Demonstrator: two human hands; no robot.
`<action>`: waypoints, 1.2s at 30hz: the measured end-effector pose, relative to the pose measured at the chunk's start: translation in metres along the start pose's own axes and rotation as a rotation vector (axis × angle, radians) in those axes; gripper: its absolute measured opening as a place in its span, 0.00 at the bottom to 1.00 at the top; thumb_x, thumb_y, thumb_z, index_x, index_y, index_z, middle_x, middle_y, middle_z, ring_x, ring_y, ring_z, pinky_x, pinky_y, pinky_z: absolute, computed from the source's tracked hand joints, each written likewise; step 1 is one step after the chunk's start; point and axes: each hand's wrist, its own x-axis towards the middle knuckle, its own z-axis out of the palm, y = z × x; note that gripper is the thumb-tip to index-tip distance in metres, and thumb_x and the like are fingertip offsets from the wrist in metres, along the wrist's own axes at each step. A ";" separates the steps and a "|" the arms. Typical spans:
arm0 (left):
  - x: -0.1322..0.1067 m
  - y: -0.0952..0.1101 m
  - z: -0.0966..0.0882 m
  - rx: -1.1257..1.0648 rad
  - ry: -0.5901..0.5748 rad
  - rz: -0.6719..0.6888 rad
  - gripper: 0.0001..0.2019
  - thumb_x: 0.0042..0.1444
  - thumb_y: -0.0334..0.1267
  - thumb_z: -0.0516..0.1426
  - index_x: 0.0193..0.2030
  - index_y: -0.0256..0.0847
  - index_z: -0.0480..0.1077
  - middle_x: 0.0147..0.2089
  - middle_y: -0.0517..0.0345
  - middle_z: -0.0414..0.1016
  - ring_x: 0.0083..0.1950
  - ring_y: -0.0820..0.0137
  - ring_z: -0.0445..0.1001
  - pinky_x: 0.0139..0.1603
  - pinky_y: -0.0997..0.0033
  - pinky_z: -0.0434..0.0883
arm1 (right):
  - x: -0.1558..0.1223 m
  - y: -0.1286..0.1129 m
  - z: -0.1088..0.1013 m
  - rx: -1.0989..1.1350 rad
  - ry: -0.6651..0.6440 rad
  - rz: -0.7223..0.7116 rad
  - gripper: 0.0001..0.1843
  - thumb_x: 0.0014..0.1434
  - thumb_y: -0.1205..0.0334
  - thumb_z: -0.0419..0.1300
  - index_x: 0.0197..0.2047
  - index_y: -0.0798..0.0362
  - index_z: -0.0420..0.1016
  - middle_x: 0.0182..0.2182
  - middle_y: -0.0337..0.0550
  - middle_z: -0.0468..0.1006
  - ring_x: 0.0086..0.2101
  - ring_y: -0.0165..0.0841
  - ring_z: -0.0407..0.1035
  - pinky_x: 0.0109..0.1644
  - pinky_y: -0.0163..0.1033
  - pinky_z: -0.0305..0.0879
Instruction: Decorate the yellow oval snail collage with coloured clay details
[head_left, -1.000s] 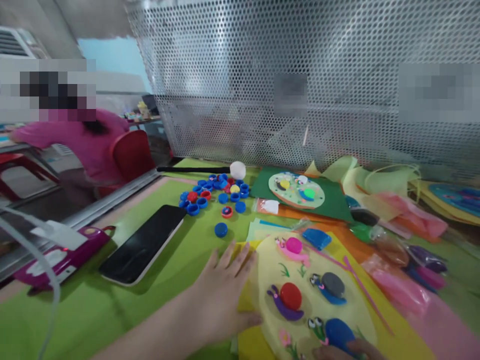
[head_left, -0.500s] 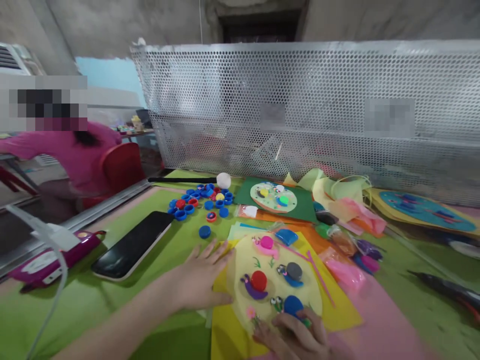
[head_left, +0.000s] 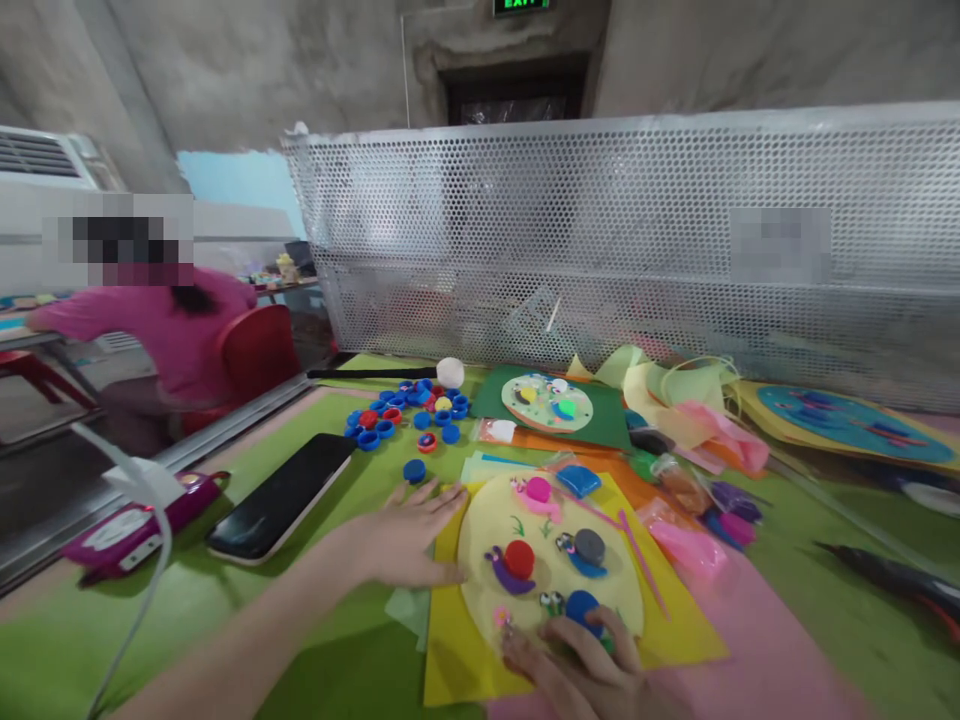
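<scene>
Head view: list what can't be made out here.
Right hand: head view, wrist cut off by the bottom edge.
Blue snail: head view, lower part hidden under that hand's fingers.
Items behind the mesh screen: head view, blurred by the perforations.
Dark tool: head view, cut off by the right edge.

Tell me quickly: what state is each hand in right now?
Left hand: open, flat on the edge of the yellow sheet, holding nothing.
Right hand: curled onto the blue snail; whether it grips cannot be told.
</scene>
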 end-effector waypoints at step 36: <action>0.056 -0.035 0.022 0.306 0.872 0.284 0.20 0.62 0.44 0.45 0.61 0.47 0.54 0.59 0.55 0.65 0.62 0.60 0.55 0.62 0.50 0.34 | -0.051 0.106 0.026 0.040 -0.157 0.811 0.20 0.60 0.59 0.45 0.53 0.51 0.66 0.52 0.48 0.69 0.52 0.43 0.58 0.54 0.55 0.52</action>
